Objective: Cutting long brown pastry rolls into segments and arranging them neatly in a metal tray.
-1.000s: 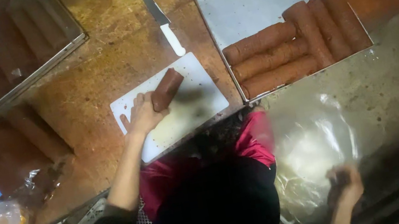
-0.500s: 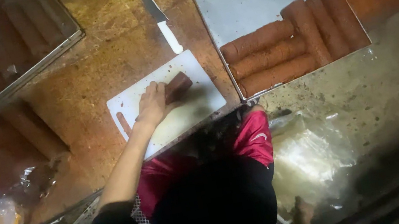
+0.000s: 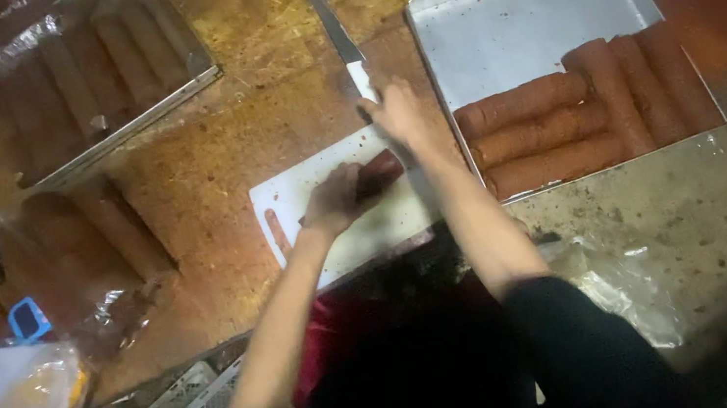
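Observation:
A white cutting board (image 3: 302,195) lies on the brown worktop in front of me. On it rests a reddish-brown sausage roll (image 3: 381,171), and my left hand (image 3: 333,201) presses down on its near end. My right hand (image 3: 394,112) reaches to the board's far edge and closes around the white handle of a long knife (image 3: 334,32), whose blade points away from me. A thin strip of the same reddish stuff (image 3: 276,230) lies at the board's left edge.
A metal tray (image 3: 530,15) at the right holds several sausage rolls (image 3: 525,104). A second tray (image 3: 101,71) with wrapped rolls sits at the far left. More wrapped rolls (image 3: 124,231), a blue object (image 3: 27,319) and plastic bags (image 3: 15,405) lie left.
My right hand has come up from below the table edge to the knife handle. My left hand has stayed on the roll, which now lies flatter on the board.

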